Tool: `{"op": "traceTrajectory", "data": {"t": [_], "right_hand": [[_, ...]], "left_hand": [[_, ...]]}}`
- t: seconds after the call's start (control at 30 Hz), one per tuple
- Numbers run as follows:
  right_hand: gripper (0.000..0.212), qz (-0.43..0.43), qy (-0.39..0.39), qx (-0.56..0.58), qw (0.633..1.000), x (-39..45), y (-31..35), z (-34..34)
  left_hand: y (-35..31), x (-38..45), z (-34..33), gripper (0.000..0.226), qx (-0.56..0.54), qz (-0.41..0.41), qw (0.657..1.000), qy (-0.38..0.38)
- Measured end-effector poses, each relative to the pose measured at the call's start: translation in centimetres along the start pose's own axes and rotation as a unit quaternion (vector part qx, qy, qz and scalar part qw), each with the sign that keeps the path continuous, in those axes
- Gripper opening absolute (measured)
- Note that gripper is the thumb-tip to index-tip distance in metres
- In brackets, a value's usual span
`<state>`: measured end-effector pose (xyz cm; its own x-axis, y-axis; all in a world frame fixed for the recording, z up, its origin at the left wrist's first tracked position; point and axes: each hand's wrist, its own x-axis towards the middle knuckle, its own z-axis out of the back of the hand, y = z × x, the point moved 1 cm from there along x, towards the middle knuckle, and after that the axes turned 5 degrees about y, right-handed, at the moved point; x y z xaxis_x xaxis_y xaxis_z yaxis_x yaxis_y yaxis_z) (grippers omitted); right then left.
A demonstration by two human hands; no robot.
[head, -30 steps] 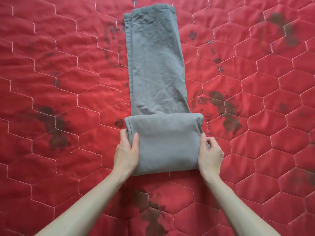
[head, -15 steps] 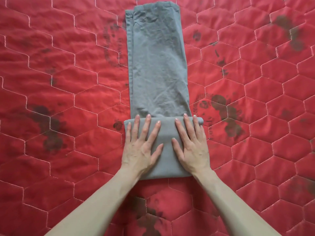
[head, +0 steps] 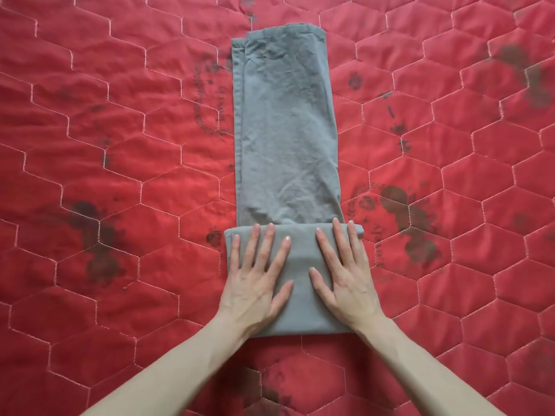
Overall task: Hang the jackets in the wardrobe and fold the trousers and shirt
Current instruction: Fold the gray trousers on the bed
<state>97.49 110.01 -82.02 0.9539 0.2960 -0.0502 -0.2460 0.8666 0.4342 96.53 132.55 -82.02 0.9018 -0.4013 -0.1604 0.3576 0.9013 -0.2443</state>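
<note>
Grey trousers [head: 285,130] lie lengthwise on the red quilt, legs stacked, the hems at the far end. Their near end is folded over into a thick flat block [head: 300,256]. My left hand [head: 255,283] lies flat on the left half of that block, fingers spread and straight. My right hand [head: 348,280] presses flat on the right half, fingertips reaching the fold line. Neither hand grips the cloth. No jackets or shirt show in this view.
A red quilted bedspread [head: 120,145] with a hexagon stitch pattern and dark printed motifs fills the whole view under the trousers.
A second ago both hands held the folded block by its sides. They moved onto its top and now press it flat. The view has shifted slightly, showing the trouser hems lower in frame.
</note>
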Motion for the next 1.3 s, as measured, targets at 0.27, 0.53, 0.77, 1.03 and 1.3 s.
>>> {"op": "traceTrajectory", "data": {"t": [0.27,0.53,0.77,1.03,1.3], "right_hand": [[0.107,0.112,0.099,-0.058,0.987,-4.1,-1.9,1.2],[0.110,0.144,0.185,-0.115,0.965,-6.7,-1.7,3.1],[0.090,0.077,0.194,-0.110,0.972,-7.2,1.1,6.1],[0.059,0.076,0.229,0.046,0.970,-7.6,1.6,14.6],[0.014,-0.038,0.280,0.203,0.938,-5.2,0.4,18.2]], "left_hand": [[-0.6,-6.3,0.1,0.114,0.048,-0.132,0.984,0.113],[-4.7,-5.8,1.9,0.064,0.076,0.000,0.982,0.176],[-5.1,-5.1,6.5,0.092,0.034,0.038,0.967,0.249],[-3.0,-5.5,14.8,0.068,-0.066,-0.041,0.917,0.390],[1.3,-2.7,18.0,0.023,-0.279,0.050,0.862,0.420]]}}
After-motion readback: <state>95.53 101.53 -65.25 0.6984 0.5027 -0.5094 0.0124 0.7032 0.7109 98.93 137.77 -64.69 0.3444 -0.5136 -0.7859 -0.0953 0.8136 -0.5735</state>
